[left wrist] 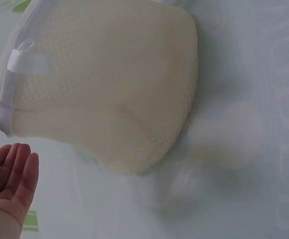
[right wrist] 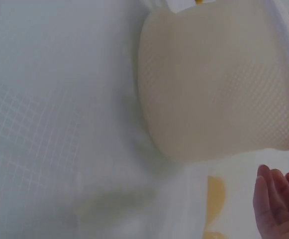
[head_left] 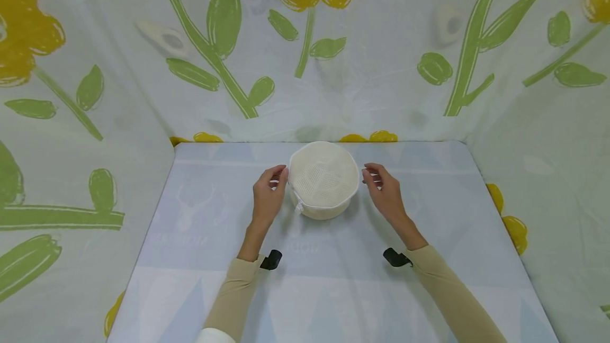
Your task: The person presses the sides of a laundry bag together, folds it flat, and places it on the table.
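A cream mesh laundry bag (head_left: 324, 176) with a round top and white piping stands on the table. Its zipper pull (head_left: 299, 207) hangs at the front left of the rim. My left hand (head_left: 268, 197) is close beside the rim on the left, fingers loosely bent. On the other side, my right hand (head_left: 385, 195) is held a short gap from the rim, its fingers bent and relaxed. Both wrist views show fingers just off the bag's edge, with nothing gripped. The side wall of the bag (left wrist: 109, 89) looks slightly slumped in the left wrist view.
The table (head_left: 200, 290) has a pale blue and white patterned cover. White curtains (head_left: 371, 68) with yellow flowers and green leaves surround it at the back and both sides. A black wrist camera (head_left: 271, 260) shows on the left wrist, another (head_left: 396, 257) on the right.
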A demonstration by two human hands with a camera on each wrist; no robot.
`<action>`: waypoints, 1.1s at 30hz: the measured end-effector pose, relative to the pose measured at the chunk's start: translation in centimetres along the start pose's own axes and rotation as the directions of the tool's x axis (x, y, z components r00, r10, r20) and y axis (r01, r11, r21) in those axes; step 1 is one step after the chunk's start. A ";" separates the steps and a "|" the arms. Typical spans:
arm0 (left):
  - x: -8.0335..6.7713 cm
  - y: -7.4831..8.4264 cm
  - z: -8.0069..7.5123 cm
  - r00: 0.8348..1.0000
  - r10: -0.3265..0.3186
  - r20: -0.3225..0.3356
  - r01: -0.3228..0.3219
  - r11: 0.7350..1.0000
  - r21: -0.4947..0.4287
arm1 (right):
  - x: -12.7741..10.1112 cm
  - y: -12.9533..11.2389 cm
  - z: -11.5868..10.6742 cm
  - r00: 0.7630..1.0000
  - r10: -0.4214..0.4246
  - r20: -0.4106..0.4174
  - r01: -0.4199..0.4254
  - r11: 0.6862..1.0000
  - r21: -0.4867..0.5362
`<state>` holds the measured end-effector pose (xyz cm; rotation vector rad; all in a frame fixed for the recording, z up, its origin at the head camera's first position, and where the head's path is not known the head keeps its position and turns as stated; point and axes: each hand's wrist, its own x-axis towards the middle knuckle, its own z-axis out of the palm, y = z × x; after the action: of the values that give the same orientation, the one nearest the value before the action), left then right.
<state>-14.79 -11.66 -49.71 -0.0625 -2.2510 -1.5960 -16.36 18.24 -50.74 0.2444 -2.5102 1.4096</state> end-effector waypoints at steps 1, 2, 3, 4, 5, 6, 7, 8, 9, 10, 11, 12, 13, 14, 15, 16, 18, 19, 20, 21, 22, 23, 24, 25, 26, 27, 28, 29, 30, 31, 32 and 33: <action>0.0 0.1 0.1 1.000 -0.016 0.006 0.016 1.000 -0.005 | 0.0 -0.1 0.1 1.000 0.002 0.005 -0.002 1.000 0.007; 0.0 0.2 0.1 0.999 -0.030 0.010 0.030 0.999 -0.009 | 0.1 -0.2 0.2 1.000 0.006 0.011 -0.006 1.000 0.012; 0.0 0.3 0.2 0.999 -0.045 0.014 0.045 0.999 -0.013 | 0.1 -0.3 0.3 1.000 0.010 0.018 -0.010 1.000 0.017; 0.0 0.4 0.2 0.998 -0.060 0.019 0.061 0.998 -0.021 | 0.1 -0.5 0.3 1.000 0.016 0.026 -0.016 1.000 0.025; 0.0 0.4 0.2 0.997 -0.075 0.024 0.076 0.997 -0.029 | 0.2 -0.6 0.4 0.999 0.023 0.032 -0.024 0.999 0.031; 0.0 0.5 0.3 0.996 -0.088 0.029 0.089 0.995 -0.043 | 0.2 -0.7 0.4 0.999 0.030 0.038 -0.032 0.999 0.040; 0.0 0.5 0.3 0.994 -0.100 0.034 0.102 0.993 -0.057 | 0.2 -0.9 0.5 0.998 0.036 0.042 -0.038 0.998 0.048; -0.1 0.6 0.3 0.993 -0.108 0.038 0.111 0.991 -0.073 | 0.2 -1.0 0.5 0.998 0.045 0.046 -0.047 0.997 0.058; -0.1 0.7 0.3 0.992 -0.119 0.044 0.123 0.988 -0.098 | 0.2 -1.1 0.5 0.997 0.051 0.051 -0.055 0.996 0.065; -0.1 0.8 0.3 0.991 -0.127 0.049 0.132 0.983 -0.127 | 0.2 -1.2 0.5 0.997 0.056 0.055 -0.060 0.995 0.075; -0.1 1.4 0.1 0.989 -0.138 0.058 0.145 0.978 -0.152 | 0.2 -1.3 0.5 0.996 0.063 0.059 -0.068 0.994 0.084; -0.1 1.5 0.1 0.987 -0.146 0.063 0.155 0.972 -0.177 | 0.2 -1.4 0.4 0.995 0.072 0.066 -0.078 0.992 0.094; -0.1 1.6 0.1 0.986 -0.152 0.068 0.163 0.967 -0.197 | 0.3 -1.5 0.4 0.994 0.083 0.074 -0.090 0.991 0.097; -0.1 1.7 0.1 0.984 -0.160 0.073 0.172 0.961 -0.215 | 0.3 -1.6 0.3 0.992 0.094 0.082 -0.102 0.989 0.107; -0.1 1.8 0.1 0.982 -0.169 0.078 0.183 0.957 -0.226 | 0.3 -1.7 0.2 0.990 0.105 0.090 -0.115 0.987 0.113; -0.1 1.8 0.1 0.981 -0.176 0.080 0.190 0.954 -0.230 | 0.4 -1.8 0.1 0.989 0.116 0.096 -0.127 0.985 0.120; 0.0 1.3 0.1 0.980 -0.182 0.079 0.195 0.953 -0.230 | 0.4 -2.0 -0.1 0.984 0.141 0.109 -0.155 0.980 0.129; -0.1 1.4 0.1 0.980 -0.184 0.078 0.197 0.953 -0.228 | 0.4 -2.2 -0.2 0.982 0.148 0.114 -0.163 0.977 0.137; -0.1 1.4 0.1 0.979 -0.187 0.077 0.200 0.953 -0.227 | 0.4 -2.3 -0.3 0.981 0.152 0.120 -0.169 0.975 0.145; -0.1 1.5 0.1 0.979 -0.187 0.077 0.200 0.953 -0.229 | 0.4 -2.4 -0.4 0.980 0.156 0.123 -0.173 0.974 0.149; -0.2 1.5 0.0 0.979 -0.188 0.078 0.201 0.952 -0.232 | 0.4 -2.5 -0.5 0.979 0.158 0.127 -0.177 0.971 0.161; -0.2 1.6 0.0 0.979 -0.188 0.080 0.202 0.951 -0.236 | 0.3 -2.6 -0.6 0.979 0.159 0.130 -0.180 0.969 0.170; -0.3 1.7 0.0 0.978 -0.190 0.082 0.205 0.949 -0.240 | 0.3 -2.6 -0.7 0.978 0.159 0.133 -0.181 0.967 0.179; -0.4 1.7 -0.1 0.978 -0.193 0.085 0.208 0.947 -0.243 | 0.2 -2.7 -0.8 0.978 0.157 0.137 -0.180 0.967 0.182; -0.5 1.8 -0.1 0.977 -0.196 0.088 0.213 0.946 -0.246 | 0.2 -2.7 -0.9 0.978 0.157 0.140 -0.182 0.965 0.187; -0.6 1.9 -0.1 0.975 -0.201 0.092 0.218 0.943 -0.250 | 0.1 -2.7 -1.0 0.977 0.157 0.143 -0.184 0.963 0.195; -0.6 2.0 -0.2 0.974 -0.207 0.096 0.225 0.941 -0.251 | 0.1 -2.7 -1.0 0.976 0.161 0.147 -0.189 0.961 0.201; -0.8 2.0 -0.3 0.972 -0.212 0.099 0.231 0.939 -0.253 | 0.0 -2.6 -1.1 0.975 0.165 0.152 -0.194 0.960 0.201; -0.9 2.1 -0.3 0.971 -0.217 0.103 0.237 0.939 -0.251 | -0.1 -2.6 -1.2 0.973 0.173 0.156 -0.202 0.959 0.200; -0.9 2.2 -0.3 0.969 -0.223 0.107 0.243 0.937 -0.250 | -0.1 -2.6 -1.3 0.970 0.181 0.160 -0.212 0.957 0.198; -1.0 2.3 -0.4 0.967 -0.230 0.112 0.251 0.935 -0.250 | -0.2 -2.7 -1.3 0.967 0.193 0.166 -0.224 0.955 0.196; -1.2 2.4 -0.4 0.964 -0.237 0.117 0.260 0.933 -0.249 | -0.3 -2.7 -1.4 0.964 0.204 0.172 -0.236 0.953 0.191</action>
<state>-13.01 -11.00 -47.85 0.0905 -2.1641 -2.0567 -15.17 18.07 -47.94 0.1138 -2.5730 1.8118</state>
